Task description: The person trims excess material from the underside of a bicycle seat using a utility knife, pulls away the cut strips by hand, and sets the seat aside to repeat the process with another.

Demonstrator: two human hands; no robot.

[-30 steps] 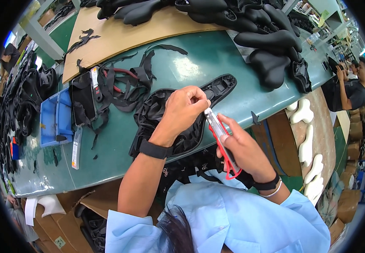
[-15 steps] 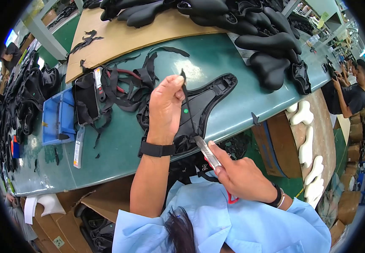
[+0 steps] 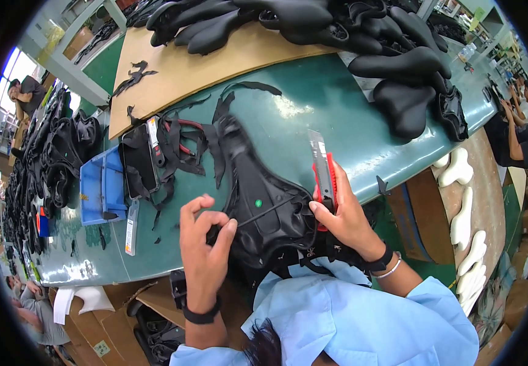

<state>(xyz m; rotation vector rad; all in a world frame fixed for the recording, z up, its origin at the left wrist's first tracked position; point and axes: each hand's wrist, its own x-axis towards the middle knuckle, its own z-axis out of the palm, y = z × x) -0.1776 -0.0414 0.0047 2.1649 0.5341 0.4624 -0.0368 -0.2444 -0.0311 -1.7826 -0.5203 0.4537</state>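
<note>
A black bicycle saddle (image 3: 252,183) lies underside up before me, its narrow nose pointing away. My left hand (image 3: 206,244) is at its left side, thumb and fingers pinched on a thin black trim strip (image 3: 267,213) stretched across the underside toward the saddle's right edge. In my right hand (image 3: 349,219) is a red and grey utility knife (image 3: 324,177), blade pointing up and away from the saddle. That hand's thumb is close to the saddle's right rear edge; whether it touches cannot be told.
Black scraps (image 3: 185,152), a red-handled tool (image 3: 188,125) and a blue bin (image 3: 102,186) lie left on the green table (image 3: 288,140). Saddles (image 3: 404,104) are heaped at the far side by a brown board (image 3: 172,73). White saddle-shaped pieces (image 3: 459,168) line the right; other people work beyond.
The saddle has turned so its nose points away instead of to the right. My left hand came down and left; the knife left the saddle's edge and now points up.
</note>
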